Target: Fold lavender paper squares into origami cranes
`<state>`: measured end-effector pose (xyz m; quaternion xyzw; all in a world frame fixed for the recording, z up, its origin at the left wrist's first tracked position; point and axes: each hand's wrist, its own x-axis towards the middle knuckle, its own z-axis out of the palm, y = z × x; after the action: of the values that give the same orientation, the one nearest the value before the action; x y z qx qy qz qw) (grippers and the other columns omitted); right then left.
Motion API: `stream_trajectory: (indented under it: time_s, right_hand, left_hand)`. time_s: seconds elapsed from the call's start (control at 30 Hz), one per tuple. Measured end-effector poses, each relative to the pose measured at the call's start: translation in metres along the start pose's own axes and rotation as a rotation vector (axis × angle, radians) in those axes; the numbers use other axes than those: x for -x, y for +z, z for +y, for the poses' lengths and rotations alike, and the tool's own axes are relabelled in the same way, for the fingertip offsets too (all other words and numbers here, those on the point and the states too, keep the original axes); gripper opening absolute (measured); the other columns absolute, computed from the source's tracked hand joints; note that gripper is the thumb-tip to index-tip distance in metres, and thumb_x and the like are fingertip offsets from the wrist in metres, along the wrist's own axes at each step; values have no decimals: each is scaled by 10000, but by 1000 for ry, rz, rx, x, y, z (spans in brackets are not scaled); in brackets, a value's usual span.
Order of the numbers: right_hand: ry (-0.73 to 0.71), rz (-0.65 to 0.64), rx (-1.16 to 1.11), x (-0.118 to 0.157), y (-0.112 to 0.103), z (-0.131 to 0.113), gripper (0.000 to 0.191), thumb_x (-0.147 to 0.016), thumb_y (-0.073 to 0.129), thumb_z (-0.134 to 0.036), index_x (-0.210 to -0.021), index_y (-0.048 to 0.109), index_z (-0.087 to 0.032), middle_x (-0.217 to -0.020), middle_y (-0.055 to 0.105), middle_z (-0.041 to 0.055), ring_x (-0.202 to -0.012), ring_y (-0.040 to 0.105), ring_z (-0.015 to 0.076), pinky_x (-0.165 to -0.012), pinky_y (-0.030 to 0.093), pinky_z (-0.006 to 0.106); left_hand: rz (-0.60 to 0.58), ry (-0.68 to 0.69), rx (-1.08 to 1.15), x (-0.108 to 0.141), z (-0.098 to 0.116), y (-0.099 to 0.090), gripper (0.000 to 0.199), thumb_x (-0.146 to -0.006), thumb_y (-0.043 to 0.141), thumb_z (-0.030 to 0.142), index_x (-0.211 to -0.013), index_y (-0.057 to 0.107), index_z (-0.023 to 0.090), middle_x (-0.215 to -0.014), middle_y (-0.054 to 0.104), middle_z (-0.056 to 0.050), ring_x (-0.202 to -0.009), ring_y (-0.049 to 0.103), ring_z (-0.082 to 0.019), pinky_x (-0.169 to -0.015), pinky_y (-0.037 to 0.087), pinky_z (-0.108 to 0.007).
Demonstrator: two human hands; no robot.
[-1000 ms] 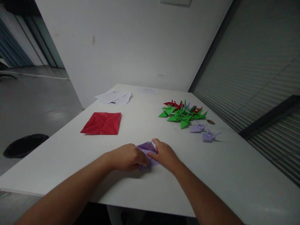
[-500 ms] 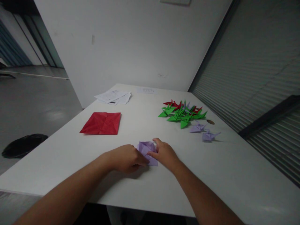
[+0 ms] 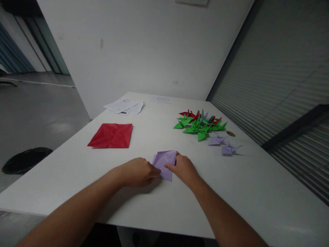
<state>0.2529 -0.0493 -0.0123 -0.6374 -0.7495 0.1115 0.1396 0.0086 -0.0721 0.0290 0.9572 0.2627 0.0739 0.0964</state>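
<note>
A partly folded sheet of purple origami paper [image 3: 166, 158] is between my hands near the front of the white table [image 3: 102, 192]. My left hand [image 3: 141, 172] is closed, its fingers at the paper's lower left edge. With thumb in front and fingers behind, my right hand [image 3: 185, 168] pinches the upper right side, where a flap stands raised. Below that flap a flat purple layer shows down to its lower corner. The fingers behind the paper are hidden.
Creased red paper [image 3: 111, 136] lies on the left. A pile of green and red paper cranes [image 3: 197, 126] sits at the right, with two purple cranes [image 3: 229, 149] nearer me. Printed sheets [image 3: 124, 106] lie at the back left. A black-lined bin [image 3: 25, 159] stands beside the table.
The upper flap of the purple paper has been lifted and spread wider toward the upper right. My right hand has shifted slightly right with it; my left hand stays nearly in place.
</note>
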Motion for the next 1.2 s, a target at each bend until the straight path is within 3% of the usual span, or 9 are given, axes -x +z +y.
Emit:
stream_trajectory:
  time_s: [0.33, 0.53, 0.63, 0.77, 1.0, 1.2]
  right_hand:
    - [4, 45, -111, -1, -1, 5, 337, -788, 794, -393, -1007, 669, -167, -901, 769, 104, -775, 705, 236, -635, 438, 281]
    - [-15, 77, -284, -5, -2, 11, 208, -838, 724, -365, -858, 721, -158, -769, 743, 61, -659, 644, 183, -583, 401, 258]
    - [-56, 88, -333, -7, -2, 14, 292, -883, 642, -391, -712, 703, -162, -646, 679, 26, -595, 585, 161, -556, 357, 255]
    - [-67, 134, -305, -9, -3, 17, 467, -909, 554, -449, -527, 537, -182, -497, 471, -20, -510, 443, 132, -509, 266, 262]
    - [-65, 208, -295, -10, -3, 17, 504, -911, 512, -494, -513, 392, -209, -490, 383, -32, -511, 393, 126, -508, 230, 272]
    - [-71, 205, -293, -10, -2, 19, 495, -908, 531, -499, -523, 462, -196, -498, 410, -33, -514, 410, 125, -517, 246, 267]
  left_hand:
    - [-52, 20, -106, -1, 5, -10, 143, -905, 587, 212, -971, 710, 236, -779, 760, -57, -654, 707, -222, -572, 435, -291]
    - [-53, 27, -96, 0, 1, -8, 135, -872, 623, 218, -977, 706, 232, -789, 758, -58, -638, 690, -212, -579, 447, -291]
    - [-48, 25, -88, 1, 0, -7, 105, -868, 627, 235, -938, 705, 230, -793, 756, -61, -657, 694, -220, -597, 461, -299]
    - [-48, 19, -91, 1, 0, -8, 77, -866, 626, 237, -886, 699, 231, -773, 755, -55, -657, 699, -225, -595, 459, -301]
    - [-14, 39, -64, 1, 0, -8, 62, -848, 634, 219, -875, 689, 230, -769, 755, -52, -630, 696, -222, -560, 440, -301]
    - [-32, 45, -85, 2, 1, -10, 78, -854, 631, 230, -902, 691, 232, -782, 760, -61, -639, 700, -237, -568, 448, -312]
